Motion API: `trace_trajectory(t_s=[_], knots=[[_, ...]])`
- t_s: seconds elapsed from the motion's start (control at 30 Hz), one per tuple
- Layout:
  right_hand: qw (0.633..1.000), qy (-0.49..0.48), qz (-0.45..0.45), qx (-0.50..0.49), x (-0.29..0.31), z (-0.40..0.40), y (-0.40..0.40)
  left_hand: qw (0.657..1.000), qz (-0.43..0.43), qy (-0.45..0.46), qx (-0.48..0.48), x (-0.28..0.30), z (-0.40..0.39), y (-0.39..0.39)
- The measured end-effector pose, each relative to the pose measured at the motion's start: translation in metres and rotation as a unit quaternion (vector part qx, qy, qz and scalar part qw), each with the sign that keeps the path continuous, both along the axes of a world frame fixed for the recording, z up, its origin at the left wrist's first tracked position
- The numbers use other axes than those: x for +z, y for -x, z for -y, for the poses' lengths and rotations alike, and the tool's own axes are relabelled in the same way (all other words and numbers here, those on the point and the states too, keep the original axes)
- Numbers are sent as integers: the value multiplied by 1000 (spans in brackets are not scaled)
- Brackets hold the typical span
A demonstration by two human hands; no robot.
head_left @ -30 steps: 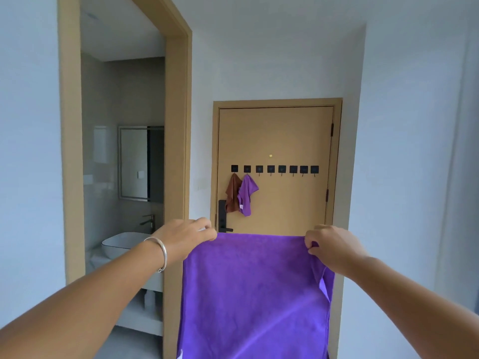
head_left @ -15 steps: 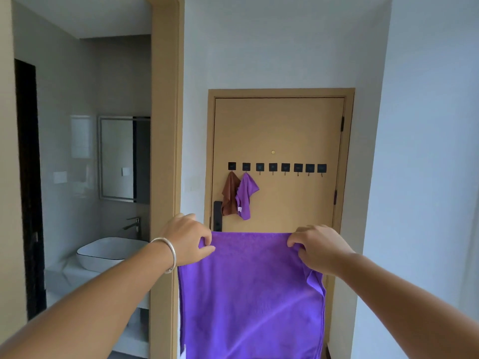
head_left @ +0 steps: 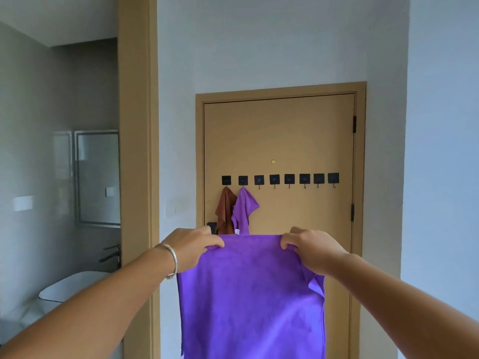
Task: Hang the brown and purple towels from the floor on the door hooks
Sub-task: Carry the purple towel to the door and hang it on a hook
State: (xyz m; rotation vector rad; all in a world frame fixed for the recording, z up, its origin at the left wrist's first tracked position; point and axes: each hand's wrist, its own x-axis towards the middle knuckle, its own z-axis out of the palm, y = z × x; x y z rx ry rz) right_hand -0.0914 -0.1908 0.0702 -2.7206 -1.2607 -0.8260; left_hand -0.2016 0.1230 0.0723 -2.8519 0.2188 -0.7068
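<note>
Both hands — left hand [head_left: 190, 246], right hand [head_left: 311, 248] — pinch the purple towel [head_left: 252, 294] by its top edge; its bottom seems cut off.

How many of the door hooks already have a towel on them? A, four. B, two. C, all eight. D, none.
B: a brown towel and a small purple towel hang from the two leftmost hooks, and the other six hooks are bare; the big purple towel is gripped by the left hand and right hand.
</note>
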Motion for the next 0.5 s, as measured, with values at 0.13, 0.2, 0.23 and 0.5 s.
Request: trace_trajectory(t_s=[0.13, 0.2, 0.23, 0.5], knots=[[1000, -1, -7, -13, 0, -10, -59, 1000, -22, -13, -9, -1, -9, -61], [1000, 4, -7, -19, 1, -16, -90, 1000, -20, -15, -10, -1, -17, -95], [1000, 5, -7, -20, 1, -19, -105, 1000, -17, -15, -12, 0, -22, -112], [998, 6, -6, -59, 4, -54, -226, 999, -1, -41, -31, 8, -60, -254]])
